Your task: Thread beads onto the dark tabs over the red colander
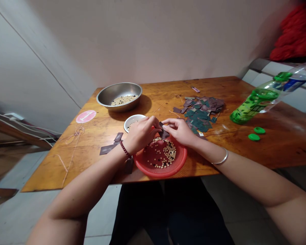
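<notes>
Pinching small dark paper square, left hand and right hand met fingertips; round red plastic basket lay just below, probably catching pale round beads.

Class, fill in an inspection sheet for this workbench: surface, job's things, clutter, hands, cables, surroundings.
Surface: wooden table, glossy.
Job's things: red basket holding pale beads; dark piece; pile of dark squares; small white bowl; steel bowl with grains.
Clutter: green bottle, two green caps, pink disc, loose string.
Hands: left hand and right hand both pinch the dark piece over the basket.
Cables: wires beyond the table's left edge.
Surroundings: plain wall; blurred red cloth, far right.
</notes>
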The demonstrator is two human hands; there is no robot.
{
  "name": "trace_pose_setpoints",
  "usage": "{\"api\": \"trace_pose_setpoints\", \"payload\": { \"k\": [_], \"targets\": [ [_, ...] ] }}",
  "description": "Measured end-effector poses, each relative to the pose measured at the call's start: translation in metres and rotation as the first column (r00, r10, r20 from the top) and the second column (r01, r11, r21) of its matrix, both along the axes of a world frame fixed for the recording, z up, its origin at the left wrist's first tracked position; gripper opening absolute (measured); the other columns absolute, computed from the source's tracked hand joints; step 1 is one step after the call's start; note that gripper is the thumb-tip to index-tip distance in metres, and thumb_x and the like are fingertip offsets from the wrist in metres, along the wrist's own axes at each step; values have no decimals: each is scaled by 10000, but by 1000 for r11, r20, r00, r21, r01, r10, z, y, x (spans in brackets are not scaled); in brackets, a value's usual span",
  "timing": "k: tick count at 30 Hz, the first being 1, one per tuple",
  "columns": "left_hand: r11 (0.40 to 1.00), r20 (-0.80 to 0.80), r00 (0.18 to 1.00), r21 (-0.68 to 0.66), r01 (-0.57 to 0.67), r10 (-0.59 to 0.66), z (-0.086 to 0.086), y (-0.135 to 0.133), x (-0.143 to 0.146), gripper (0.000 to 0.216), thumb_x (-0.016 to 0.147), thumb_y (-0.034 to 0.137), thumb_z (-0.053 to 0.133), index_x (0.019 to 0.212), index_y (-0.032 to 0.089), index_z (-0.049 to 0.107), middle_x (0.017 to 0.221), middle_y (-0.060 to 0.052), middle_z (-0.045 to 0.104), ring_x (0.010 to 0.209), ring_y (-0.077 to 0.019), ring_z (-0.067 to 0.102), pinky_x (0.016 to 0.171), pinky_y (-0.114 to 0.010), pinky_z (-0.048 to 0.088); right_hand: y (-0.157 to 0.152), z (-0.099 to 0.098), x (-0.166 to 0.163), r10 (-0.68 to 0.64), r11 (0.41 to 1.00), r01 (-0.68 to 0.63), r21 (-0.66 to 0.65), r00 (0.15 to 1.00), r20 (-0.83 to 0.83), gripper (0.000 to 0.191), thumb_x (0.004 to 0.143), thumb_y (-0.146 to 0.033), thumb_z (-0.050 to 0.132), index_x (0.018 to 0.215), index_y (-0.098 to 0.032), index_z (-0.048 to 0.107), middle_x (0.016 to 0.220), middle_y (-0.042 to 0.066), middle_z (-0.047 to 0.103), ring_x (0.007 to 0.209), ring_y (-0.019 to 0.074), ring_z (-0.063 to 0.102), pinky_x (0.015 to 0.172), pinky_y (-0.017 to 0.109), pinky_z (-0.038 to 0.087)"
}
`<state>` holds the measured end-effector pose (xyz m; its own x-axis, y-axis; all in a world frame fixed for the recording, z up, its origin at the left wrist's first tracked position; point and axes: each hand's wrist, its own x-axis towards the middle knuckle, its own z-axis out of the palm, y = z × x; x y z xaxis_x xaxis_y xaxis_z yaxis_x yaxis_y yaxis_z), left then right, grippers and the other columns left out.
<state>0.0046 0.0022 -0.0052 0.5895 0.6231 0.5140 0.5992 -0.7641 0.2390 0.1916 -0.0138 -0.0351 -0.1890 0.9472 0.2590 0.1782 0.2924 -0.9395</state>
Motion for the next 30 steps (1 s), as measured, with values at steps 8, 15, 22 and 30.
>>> {"api": "trace_pose_setpoints", "payload": {
  "k": [8,15,22,30],
  "targets": [
    [1000,17,1000,21,10,-10,0,-1,1,104,821,267,596,863,185,548,811,-9,662,722,-119,598,623,-223,408,1,-1,0,-1,1000,1,-4,1000,7,265,801,-317,589,986,-135,639,770,58,697,673,155,647,661,291,527],
    [999,-41,999,33,2,-1,0,-1,1,93,809,264,604,849,194,558,786,2,666,693,-117,600,596,-215,386,0,0,0,0,1000,0,-7,1000,2,242,806,-299,586,975,-133,640,803,69,701,699,160,656,688,301,533],
    [996,-37,999,77,-32,35,-1,-2,0,179,845,363,571,863,186,561,794,-15,653,680,-118,583,595,-222,380,0,-1,0,2,1000,-2,-2,1000,0,249,808,-303,586,980,-130,635,794,67,699,698,162,658,680,298,533],
    [1000,-6,1000,27,-12,12,-1,-1,1,187,842,361,581,894,186,542,817,-9,654,685,-114,578,605,-218,393,0,0,0,-3,1000,3,-6,1000,9,256,805,-310,588,983,-131,635,769,62,694,685,162,658,672,297,532]
  ]
}}
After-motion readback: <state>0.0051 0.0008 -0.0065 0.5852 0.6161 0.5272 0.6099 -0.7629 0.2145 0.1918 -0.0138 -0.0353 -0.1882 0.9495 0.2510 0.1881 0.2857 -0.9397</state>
